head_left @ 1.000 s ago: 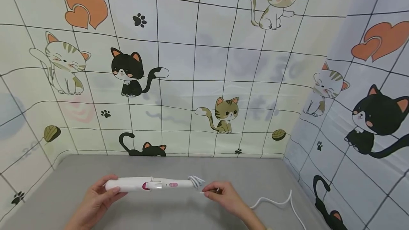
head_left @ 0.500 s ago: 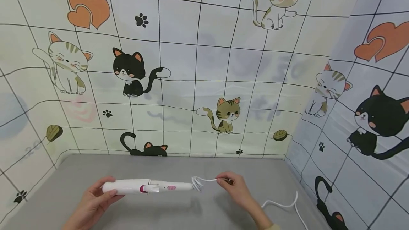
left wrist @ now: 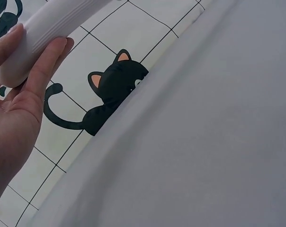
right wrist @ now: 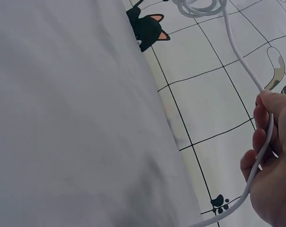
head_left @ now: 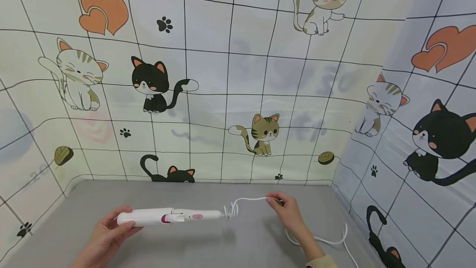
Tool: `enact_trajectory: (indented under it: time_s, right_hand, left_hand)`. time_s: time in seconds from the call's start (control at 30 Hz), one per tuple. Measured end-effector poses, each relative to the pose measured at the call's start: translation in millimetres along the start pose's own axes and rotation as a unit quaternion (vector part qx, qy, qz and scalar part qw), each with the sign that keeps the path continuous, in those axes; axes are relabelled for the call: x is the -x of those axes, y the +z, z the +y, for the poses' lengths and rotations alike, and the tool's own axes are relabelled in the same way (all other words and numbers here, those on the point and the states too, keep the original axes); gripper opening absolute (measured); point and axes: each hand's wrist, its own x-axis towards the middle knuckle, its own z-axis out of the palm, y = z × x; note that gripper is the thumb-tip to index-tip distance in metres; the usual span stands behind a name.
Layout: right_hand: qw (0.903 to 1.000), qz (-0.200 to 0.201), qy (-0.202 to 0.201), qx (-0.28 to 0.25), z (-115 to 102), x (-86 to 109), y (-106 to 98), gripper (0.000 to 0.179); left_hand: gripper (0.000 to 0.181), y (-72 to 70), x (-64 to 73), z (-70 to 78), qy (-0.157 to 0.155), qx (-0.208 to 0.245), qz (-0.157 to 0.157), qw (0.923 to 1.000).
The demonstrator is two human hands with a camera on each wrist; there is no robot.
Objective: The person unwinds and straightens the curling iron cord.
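Observation:
A white curling iron point(head_left: 148, 217) with pink accents lies level above the grey table, its thick end toward the left. My left hand point(head_left: 111, 231) grips that thick rounded end between thumb and fingers; the left wrist view shows the ribbed white body point(left wrist: 58, 28) in its grasp. From the iron's thin end comes a white cord point(head_left: 247, 199), loosely coiled close to the handle. My right hand point(head_left: 289, 213) pinches the cord to the right of the coils, between thumb and forefinger. In the right wrist view, the cord point(right wrist: 240, 54) runs past the palm and on downward.
More of the cord point(head_left: 332, 242) trails over the grey table point(head_left: 178, 247) at the right, partly behind my right forearm. A cloth wall point(head_left: 208, 69) printed with cats and grid lines stands behind the table, and another side point(head_left: 394, 152) closes in on the right.
My right hand has moved right and slightly up, drawing the cord out from the coils, which have loosened. My left hand and the curling iron have shifted slightly left.

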Motion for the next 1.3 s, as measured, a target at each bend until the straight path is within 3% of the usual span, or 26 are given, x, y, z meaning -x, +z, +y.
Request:
enact_trajectory:
  time_s: [0.3,0.5,0.83,1.0,1.3]
  right_hand:
    - [0.9961,-0.088,-0.006,-0.004,6.2,3.2,3.6,0.021]
    - [0.9953,-0.095,-0.004,-0.017,7.2,5.0,9.5,0.028]
    - [0.9942,-0.102,-0.023,-0.021,-3.3,0.5,19.6,0.03]
    - [0.991,-0.121,-0.048,-0.029,-15.3,-3.2,27.5,0.03]
    - [0.9798,-0.171,-0.103,0.006,-34.9,-2.6,41.7,0.028]
  left_hand:
    - [0.054,-0.3,-0.9,-1.3,-0.009,0.021,-0.023,0.9995]
    - [0.056,0.5,-0.5,-1.3,-0.005,0.033,-0.036,0.9988]
    - [0.053,3.0,-2.7,1.0,-0.019,0.013,-0.023,0.9995]
    - [0.052,3.4,-4.3,2.2,-0.024,0.003,-0.024,0.9994]
    - [0.052,4.5,-4.5,-0.3,-0.025,-0.024,-0.031,0.9989]
